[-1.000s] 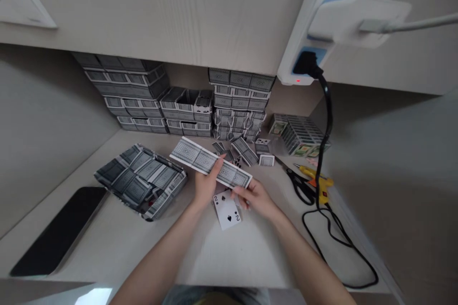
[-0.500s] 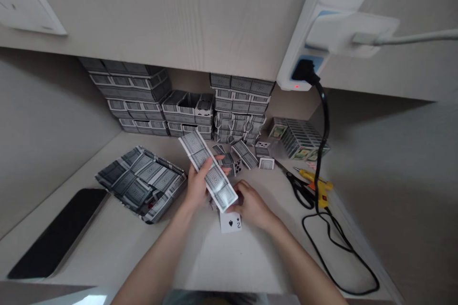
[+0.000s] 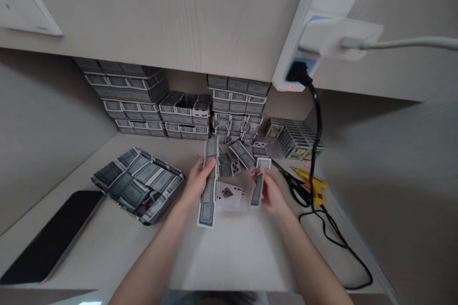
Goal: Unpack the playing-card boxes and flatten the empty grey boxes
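Observation:
My left hand [image 3: 199,178] is closed on a long strip of joined playing cards [image 3: 207,195], backs showing, held nearly upright with the thumb across it. To its right, my right hand [image 3: 270,190] pinches a single playing card [image 3: 256,189] with its grey patterned back towards me. On the desk between the hands lie face-up cards, an ace of spades [image 3: 228,194] uppermost. More loose and folded cards [image 3: 241,153] are scattered just beyond. A box-like piece made of cards [image 3: 138,178] rests left of my left hand.
Stacked card blocks [image 3: 236,100] line the back. Boxed decks [image 3: 298,136] stand back right. Black scissors [image 3: 296,187], a yellow glue gun [image 3: 315,183] and its looped cord lie right. A black phone-like slab [image 3: 53,233] lies left. A power strip [image 3: 296,33] hangs above.
The card strip has turned from a slant to nearly upright. My right hand has moved right and up, now with a card. The two of spades is gone from view; an ace shows.

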Demonstrator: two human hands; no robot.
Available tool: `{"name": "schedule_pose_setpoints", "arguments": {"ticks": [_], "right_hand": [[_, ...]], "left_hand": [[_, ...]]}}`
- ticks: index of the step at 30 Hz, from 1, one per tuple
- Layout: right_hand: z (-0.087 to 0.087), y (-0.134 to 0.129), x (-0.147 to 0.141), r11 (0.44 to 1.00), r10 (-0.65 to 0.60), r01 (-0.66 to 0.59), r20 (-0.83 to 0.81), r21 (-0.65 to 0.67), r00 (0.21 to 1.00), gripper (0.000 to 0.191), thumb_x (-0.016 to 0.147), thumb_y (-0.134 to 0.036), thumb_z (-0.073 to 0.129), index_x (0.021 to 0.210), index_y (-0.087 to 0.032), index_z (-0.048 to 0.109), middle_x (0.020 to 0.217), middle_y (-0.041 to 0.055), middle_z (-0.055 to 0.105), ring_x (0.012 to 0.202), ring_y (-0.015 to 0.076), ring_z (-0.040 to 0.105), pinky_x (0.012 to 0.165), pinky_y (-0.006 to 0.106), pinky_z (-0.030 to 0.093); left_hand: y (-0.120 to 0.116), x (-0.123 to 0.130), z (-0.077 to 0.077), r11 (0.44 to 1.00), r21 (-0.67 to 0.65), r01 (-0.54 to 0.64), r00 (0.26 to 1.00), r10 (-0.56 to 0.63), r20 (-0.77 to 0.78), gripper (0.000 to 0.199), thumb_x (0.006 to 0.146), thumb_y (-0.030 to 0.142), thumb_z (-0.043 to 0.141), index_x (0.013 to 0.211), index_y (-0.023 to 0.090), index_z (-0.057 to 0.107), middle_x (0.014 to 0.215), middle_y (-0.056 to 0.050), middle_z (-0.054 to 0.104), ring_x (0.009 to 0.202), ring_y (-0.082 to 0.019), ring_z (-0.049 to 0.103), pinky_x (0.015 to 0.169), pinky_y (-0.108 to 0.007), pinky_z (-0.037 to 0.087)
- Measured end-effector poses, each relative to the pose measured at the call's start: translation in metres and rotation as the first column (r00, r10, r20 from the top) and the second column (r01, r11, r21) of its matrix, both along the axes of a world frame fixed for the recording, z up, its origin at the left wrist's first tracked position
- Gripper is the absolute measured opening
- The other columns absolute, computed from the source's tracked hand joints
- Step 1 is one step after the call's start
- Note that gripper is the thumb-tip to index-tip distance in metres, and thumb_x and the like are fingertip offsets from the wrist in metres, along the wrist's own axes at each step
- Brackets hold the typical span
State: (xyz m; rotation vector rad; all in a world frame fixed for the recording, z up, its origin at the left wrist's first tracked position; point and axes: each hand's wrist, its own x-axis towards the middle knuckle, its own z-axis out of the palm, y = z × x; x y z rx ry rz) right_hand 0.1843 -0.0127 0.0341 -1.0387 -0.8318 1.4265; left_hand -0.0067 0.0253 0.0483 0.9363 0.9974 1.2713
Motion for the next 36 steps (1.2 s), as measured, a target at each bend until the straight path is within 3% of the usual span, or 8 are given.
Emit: {"name": "schedule_pose_setpoints", "arguments": {"ticks": [5,9,16,19,22,25,31,36], "right_hand": [[0.003,-0.003,-0.007,0.994,0.11,-0.11,0.015,-0.019,0.994,0.04,0.076,-0.055,0.045,0.069,-0.017,0.054,0.037,-0.0054,0.044,0.03,0.0066,0.033,0.031,0.019,0.023],[0.003,-0.002,-0.01,1.0,0.023,-0.022,0.025,-0.017,0.999,0.03,0.069,-0.041,0.061,0.055,-0.018,0.048,0.033,-0.0071,0.04,0.029,0.0055,0.03,0.032,0.018,0.025],[-0.001,0.006,0.003,0.993,-0.114,0.109,-0.142,-0.038,0.983,0.026,0.071,-0.041,0.059,0.062,-0.019,0.047,0.04,-0.0063,0.046,0.033,0.0075,0.038,0.032,0.02,0.03],[-0.001,0.006,-0.001,0.991,-0.128,0.131,-0.211,-0.001,0.969,0.022,0.07,-0.038,0.063,0.073,-0.019,0.051,0.05,-0.0048,0.055,0.037,0.0084,0.045,0.035,0.02,0.036],[0.0,0.001,-0.009,1.0,0.009,-0.008,-0.224,0.007,0.974,0.022,0.071,-0.036,0.062,0.077,-0.017,0.054,0.056,-0.0023,0.06,0.041,0.0089,0.051,0.038,0.019,0.041],[0.003,-0.005,-0.014,0.987,0.157,-0.162,-0.184,-0.012,0.97,0.02,0.072,-0.033,0.062,0.077,-0.014,0.058,0.061,-0.0005,0.062,0.048,0.009,0.054,0.044,0.019,0.044],[0.003,-0.006,-0.009,0.983,0.179,-0.176,-0.089,0.044,0.98,0.034,0.059,-0.015,0.072,0.091,-0.02,0.062,0.08,-0.0007,0.064,0.073,0.0097,0.059,0.064,0.018,0.046],[-0.003,-0.001,-0.008,0.995,0.08,-0.073,-0.11,0.068,0.991,0.036,0.057,-0.013,0.073,0.091,-0.019,0.062,0.086,-0.0001,0.064,0.078,0.0089,0.058,0.069,0.017,0.046]], "left_hand": [[-0.011,0.009,0.0,0.923,0.122,0.365,0.896,-0.313,-0.314,0.032,0.067,0.036,0.062,0.094,0.02,0.065,0.088,-0.005,0.067,0.071,-0.017,0.061,0.059,-0.023,0.047],[-0.02,0.012,0.011,0.854,0.128,0.505,0.839,-0.45,-0.304,0.027,0.067,0.037,0.061,0.086,0.021,0.068,0.084,-0.005,0.069,0.068,-0.019,0.062,0.053,-0.025,0.048],[-0.014,0.004,0.009,0.914,0.021,0.405,0.903,-0.404,0.146,0.038,0.069,0.043,0.059,0.101,0.021,0.063,0.087,-0.01,0.067,0.075,-0.023,0.063,0.06,-0.033,0.051],[-0.013,0.006,-0.002,0.911,0.046,0.409,0.904,-0.411,0.114,0.048,0.063,0.029,0.068,0.109,0.024,0.056,0.097,-0.008,0.065,0.086,-0.023,0.061,0.074,-0.036,0.048],[-0.016,0.009,-0.004,0.871,0.111,0.478,0.867,-0.488,0.1,0.071,0.06,0.016,0.07,0.123,0.029,0.042,0.112,-0.004,0.059,0.098,-0.022,0.056,0.085,-0.038,0.042],[-0.017,0.01,0.0,0.867,0.146,0.476,0.863,-0.493,0.112,0.068,0.061,0.013,0.069,0.123,0.028,0.043,0.113,-0.004,0.058,0.103,-0.023,0.053,0.091,-0.037,0.038],[-0.008,0.002,-0.003,0.974,0.057,0.218,0.936,-0.225,0.27,0.045,0.066,0.017,0.064,0.109,0.024,0.055,0.1,-0.003,0.064,0.091,-0.019,0.058,0.079,-0.032,0.043],[0.0,-0.006,0.002,0.997,0.021,0.078,0.885,-0.078,0.459,0.034,0.063,0.013,0.059,0.096,0.018,0.06,0.091,-0.004,0.066,0.079,-0.017,0.06,0.063,-0.027,0.045]]}}
